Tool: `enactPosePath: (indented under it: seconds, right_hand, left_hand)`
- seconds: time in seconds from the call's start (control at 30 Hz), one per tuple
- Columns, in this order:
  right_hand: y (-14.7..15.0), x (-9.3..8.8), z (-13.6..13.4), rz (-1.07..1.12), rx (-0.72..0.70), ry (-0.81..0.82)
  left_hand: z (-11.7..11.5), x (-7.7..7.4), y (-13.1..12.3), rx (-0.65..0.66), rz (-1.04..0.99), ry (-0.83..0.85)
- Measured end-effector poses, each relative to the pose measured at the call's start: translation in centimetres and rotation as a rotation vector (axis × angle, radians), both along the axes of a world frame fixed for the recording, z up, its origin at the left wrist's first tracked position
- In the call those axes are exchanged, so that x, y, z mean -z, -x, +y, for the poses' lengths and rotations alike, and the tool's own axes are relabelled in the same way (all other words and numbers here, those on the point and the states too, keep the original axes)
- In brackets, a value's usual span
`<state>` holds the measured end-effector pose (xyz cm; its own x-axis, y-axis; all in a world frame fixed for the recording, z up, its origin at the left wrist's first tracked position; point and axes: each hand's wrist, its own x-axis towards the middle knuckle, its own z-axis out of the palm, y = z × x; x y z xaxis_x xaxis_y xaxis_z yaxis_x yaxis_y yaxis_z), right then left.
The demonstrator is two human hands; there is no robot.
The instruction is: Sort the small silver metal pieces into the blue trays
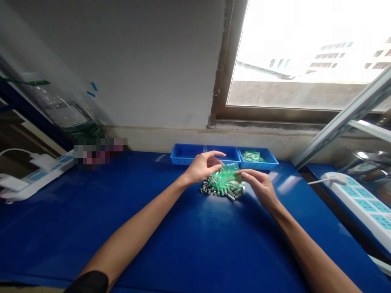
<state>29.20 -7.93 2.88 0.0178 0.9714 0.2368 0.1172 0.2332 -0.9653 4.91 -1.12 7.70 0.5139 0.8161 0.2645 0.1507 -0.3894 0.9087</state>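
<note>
A clear plastic bag with a green tint (230, 169) is up in front of me, above a pile of small metal cylinders (233, 193) and more green plastic. My right hand (261, 185) pinches the bag at its right edge between thumb and fingertips. On the other side, my left hand (203, 167) has its thumb and fingers apart, with the thumb tip by the bag's left edge; whether it touches the bag I cannot tell. The bag's contents, if any, do not show clearly.
Behind the pile stand a left blue bin (187, 154), a middle blue bin (226, 152) and a right blue bin (269, 159) holding green plastic bags (252, 156). Power strips lie at left (39, 175) and right (360, 199). A large bottle (70, 116) stands back left.
</note>
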Motion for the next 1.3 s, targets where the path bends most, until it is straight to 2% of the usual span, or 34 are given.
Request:
enactPosePath:
  seconds: [0.17, 0.33, 0.4, 0.73, 1.0, 1.3]
  right_hand:
    - [-1.2, 1.3, 1.0, 0.054, 0.074, -0.004]
    - [-2.6, 2.2, 1.7, 0.065, 0.114, -0.018]
    - [-2.9, 2.2, 1.7, 0.065, 0.112, -0.020]
    - [-2.8, 0.8, 1.2, 0.167, 0.128, -0.072]
    - [-3.3, 0.6, 1.5, 0.184, 0.081, 0.010]
    - [-3.4, 0.8, 1.5, -0.039, 0.096, -0.021]
  left_hand:
    - [0.5, 0.0, 0.7, -0.009, 0.190, -0.171]
    - [0.5, -1.0, 1.4, 0.173, 0.414, -0.295]
    - [0.5, -1.1, 1.5, 0.205, 0.458, -0.326]
    - [0.6, -1.4, 1.3, 0.252, 0.477, -0.329]
    - [0.6, -1.8, 1.2, 0.277, 0.518, -0.350]
    - [0.8, -1.6, 1.5, 0.307, 0.599, -0.375]
